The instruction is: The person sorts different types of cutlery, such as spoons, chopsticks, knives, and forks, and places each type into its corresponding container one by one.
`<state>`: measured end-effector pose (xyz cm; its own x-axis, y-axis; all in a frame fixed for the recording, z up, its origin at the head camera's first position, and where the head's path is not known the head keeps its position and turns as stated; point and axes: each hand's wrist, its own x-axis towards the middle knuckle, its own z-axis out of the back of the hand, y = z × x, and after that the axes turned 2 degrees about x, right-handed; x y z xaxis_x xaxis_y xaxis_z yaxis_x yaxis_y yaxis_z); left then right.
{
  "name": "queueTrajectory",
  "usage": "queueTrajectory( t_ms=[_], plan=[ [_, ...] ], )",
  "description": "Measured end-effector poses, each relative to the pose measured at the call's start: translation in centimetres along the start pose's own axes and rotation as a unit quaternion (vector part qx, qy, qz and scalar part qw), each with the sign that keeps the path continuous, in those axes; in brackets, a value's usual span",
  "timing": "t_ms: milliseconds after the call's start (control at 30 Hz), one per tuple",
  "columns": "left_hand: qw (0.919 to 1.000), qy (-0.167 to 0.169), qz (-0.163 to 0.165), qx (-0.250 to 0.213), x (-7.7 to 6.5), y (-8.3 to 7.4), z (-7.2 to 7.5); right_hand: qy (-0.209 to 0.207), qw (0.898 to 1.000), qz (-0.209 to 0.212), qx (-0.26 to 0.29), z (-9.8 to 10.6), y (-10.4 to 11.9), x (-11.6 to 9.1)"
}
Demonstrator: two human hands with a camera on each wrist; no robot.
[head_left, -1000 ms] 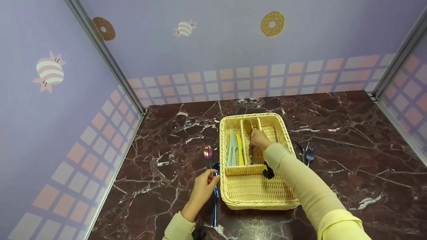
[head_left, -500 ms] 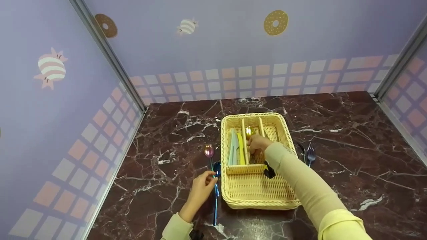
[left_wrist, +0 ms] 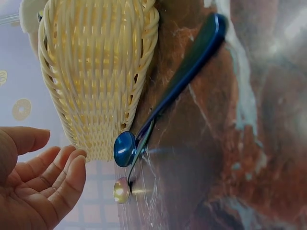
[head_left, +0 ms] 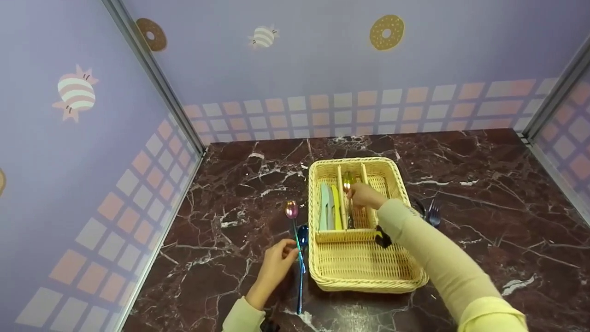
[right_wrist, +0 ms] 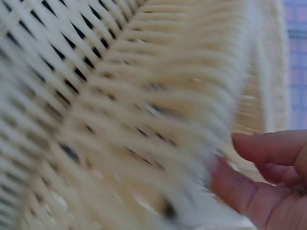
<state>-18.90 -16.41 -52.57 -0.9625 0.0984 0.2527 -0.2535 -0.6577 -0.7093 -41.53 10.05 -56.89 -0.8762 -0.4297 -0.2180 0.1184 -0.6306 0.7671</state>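
Right wrist view is blurred wicker, so you can't tell whether your right hand (head_left: 365,195) grips the gold spoon (head_left: 347,180) in the basket (head_left: 368,272), while left wrist view shows your left hand (left_wrist: 36,184) loosely open beside the blue spoon (left_wrist: 163,100).

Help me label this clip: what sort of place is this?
Likely a staged kitchen-style booth: a dark marble counter, purple panel walls printed with doughnuts and bees, and a wicker cutlery basket with dividers.
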Motion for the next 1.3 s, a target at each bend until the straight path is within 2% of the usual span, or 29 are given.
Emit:
queueTrajectory(
  t_ms=[100,167,267,333,367,433,533,600,700,767,1000,1167,1300],
  plan=[
    [0.9999,0.003,0.007,0.01,0.1,0.1,0.0,-0.049,0.994,0.007,0.102,3.3,6.1,-6.4],
    [0.9998,0.003,0.01,0.016,0.2,0.2,-0.1,-0.085,0.98,0.049,0.171,5.1,7.6,-9.2],
    [0.9993,0.004,0.026,0.028,0.4,0.4,-0.4,-0.128,0.95,0.098,0.268,7.2,8.0,-12.1],
    [0.9985,0.007,0.042,0.035,0.6,0.6,-0.7,-0.149,0.933,0.104,0.311,8.0,7.8,-13.9],
    [0.9976,0.01,0.053,0.043,0.8,0.8,-0.8,-0.156,0.925,0.104,0.33,8.3,7.5,-14.6],
    [0.9952,0.016,0.073,0.064,1.2,0.9,-1.1,-0.164,0.919,0.105,0.343,8.4,6.8,-16.1],
    [0.9888,0.032,0.105,0.101,1.8,1.2,-1.4,-0.16,0.922,0.102,0.339,7.8,5.4,-17.8],
    [0.9836,0.048,0.126,0.12,2.2,1.2,-1.7,-0.147,0.93,0.092,0.325,7.2,4.3,-18.7],
    [0.9783,0.073,0.149,0.124,3.0,1.1,-2.0,-0.13,0.941,0.069,0.303,6.2,2.6,-19.5],
    [0.976,0.084,0.155,0.127,3.5,1.1,-2.3,-0.124,0.946,0.051,0.297,5.8,1.6,-19.8],
    [0.9729,0.085,0.157,0.147,4.6,0.9,-2.8,-0.114,0.948,0.022,0.296,5.3,-0.2,-20.3],
    [0.9697,0.094,0.184,0.13,5.2,0.9,-2.9,-0.11,0.947,0.022,0.3,5.3,-0.5,-20.4],
    [0.9657,0.104,0.219,0.094,5.5,1.1,-2.9,-0.104,0.947,0.021,0.302,5.3,-0.6,-20.4]
  ],
)
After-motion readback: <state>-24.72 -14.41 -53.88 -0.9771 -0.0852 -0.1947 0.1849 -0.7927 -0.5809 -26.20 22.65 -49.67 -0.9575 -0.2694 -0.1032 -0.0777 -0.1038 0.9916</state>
